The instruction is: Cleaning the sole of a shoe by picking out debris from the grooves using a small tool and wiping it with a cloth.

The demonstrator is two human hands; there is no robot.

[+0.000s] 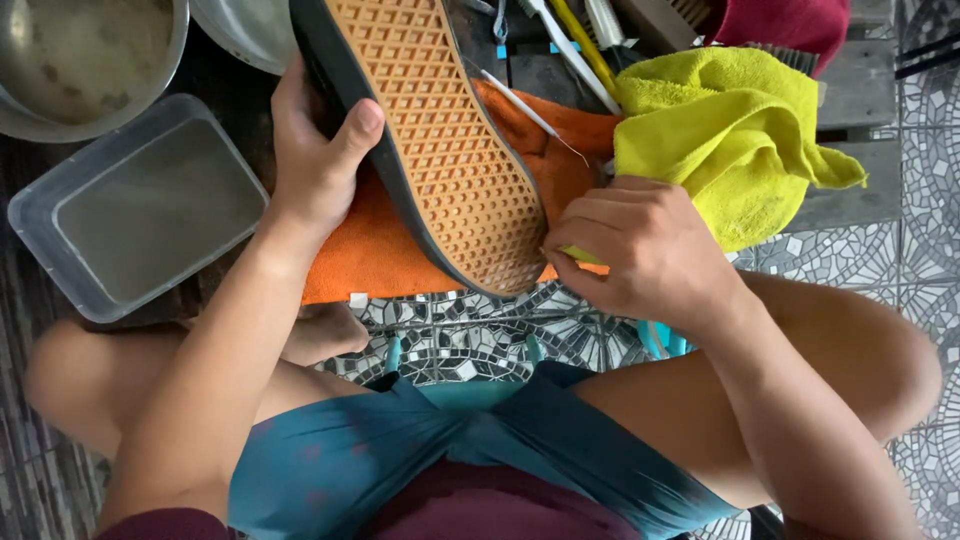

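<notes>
My left hand (315, 150) grips a dark shoe (440, 150) by its side, sole turned up so the tan waffle-patterned tread faces me. My right hand (635, 250) is closed on a thin yellow tool (585, 256), only a small bit of it showing, pressed against the heel end of the sole. Under the shoe lies an orange cloth (385, 250). A yellow-green cloth (735, 140) is bunched just beyond my right hand.
A clear plastic tub (140, 205) of cloudy water sits at left, with two metal bowls (85, 55) behind it. Brushes and thin tools (580, 45) lie at the top, beside a dark red cloth (785, 25). Patterned tile floor (460, 340) lies below my crossed legs.
</notes>
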